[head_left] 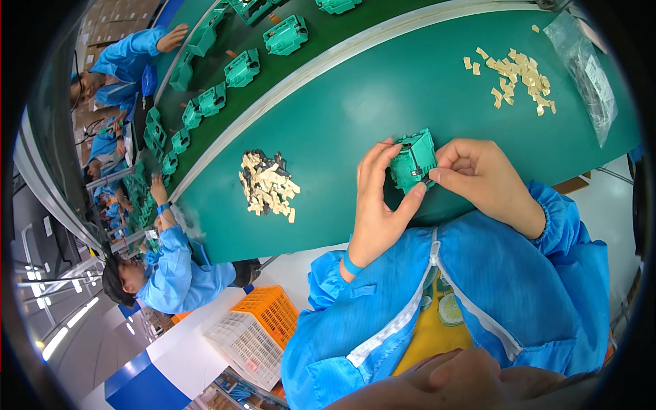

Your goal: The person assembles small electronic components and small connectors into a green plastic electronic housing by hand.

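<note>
A green plastic housing (pixel 414 156) with an open, boxy shape is held just above the green tabletop in front of me. My left hand (pixel 381 208) grips it, fingers along its left side and thumb at its near edge. From the other side, my right hand (pixel 484 179) has thumb and forefinger pinched at the housing's near right corner. A small black part (pixel 427 181) shows between the two thumbs, against the housing; its exact kind is too small to tell.
On the table, a heap of cream-coloured slips with black pieces (pixel 268 183) lies left, and scattered slips (pixel 523 76) lie far right beside a clear plastic bag (pixel 589 80). Beyond a pale rail (pixel 287 80), a conveyor carries several green housings (pixel 285 35). Co-workers (pixel 174 270) work at left.
</note>
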### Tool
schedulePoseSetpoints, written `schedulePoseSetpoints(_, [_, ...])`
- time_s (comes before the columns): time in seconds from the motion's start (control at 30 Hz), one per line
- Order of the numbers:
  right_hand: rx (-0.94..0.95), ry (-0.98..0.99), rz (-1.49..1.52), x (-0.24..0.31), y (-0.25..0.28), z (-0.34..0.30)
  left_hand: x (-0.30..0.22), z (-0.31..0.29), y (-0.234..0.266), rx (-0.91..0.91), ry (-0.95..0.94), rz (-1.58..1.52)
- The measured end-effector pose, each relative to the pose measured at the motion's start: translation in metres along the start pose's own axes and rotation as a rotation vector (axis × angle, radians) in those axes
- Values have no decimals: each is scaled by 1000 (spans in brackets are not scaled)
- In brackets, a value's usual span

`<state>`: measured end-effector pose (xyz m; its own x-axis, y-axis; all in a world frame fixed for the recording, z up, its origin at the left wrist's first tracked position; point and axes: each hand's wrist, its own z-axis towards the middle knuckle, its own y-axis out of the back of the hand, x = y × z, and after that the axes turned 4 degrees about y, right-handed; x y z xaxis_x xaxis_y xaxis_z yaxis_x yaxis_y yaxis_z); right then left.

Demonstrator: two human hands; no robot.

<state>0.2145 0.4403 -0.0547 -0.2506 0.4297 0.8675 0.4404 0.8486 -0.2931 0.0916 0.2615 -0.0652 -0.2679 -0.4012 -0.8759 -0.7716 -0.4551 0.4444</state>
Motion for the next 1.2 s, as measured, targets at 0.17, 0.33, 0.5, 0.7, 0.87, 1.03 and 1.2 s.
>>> schedulePoseSetpoints(0.17, [4, 16, -45, -2, -2, -1, -11, -3, -2, 16, 163, -206])
schedulePoseSetpoints(0.33, [0, 38, -82, 0, -2, 0, -13, -2, -3, 10, 191, -245])
schedulePoseSetpoints(0.5, [-19, 109, -186, 6, -8, -5, -24, -5, -1, -2, 192, -274])
schedulePoseSetpoints(0.7, [-31, 108, -262, -3, -8, -1, -12, -6, -6, -3, 213, -312])
schedulePoseSetpoints(0.87, [-30, 92, -278, 3, -8, -2, -19, -4, -5, 4, 236, -297])
schedulePoseSetpoints(1.03, [-29, 92, -287, 4, -8, 1, -16, -2, -5, 14, 235, -327])
schedulePoseSetpoints(1.2, [-40, 96, -291, 7, -9, 2, -16, -2, -5, 4, 243, -394])
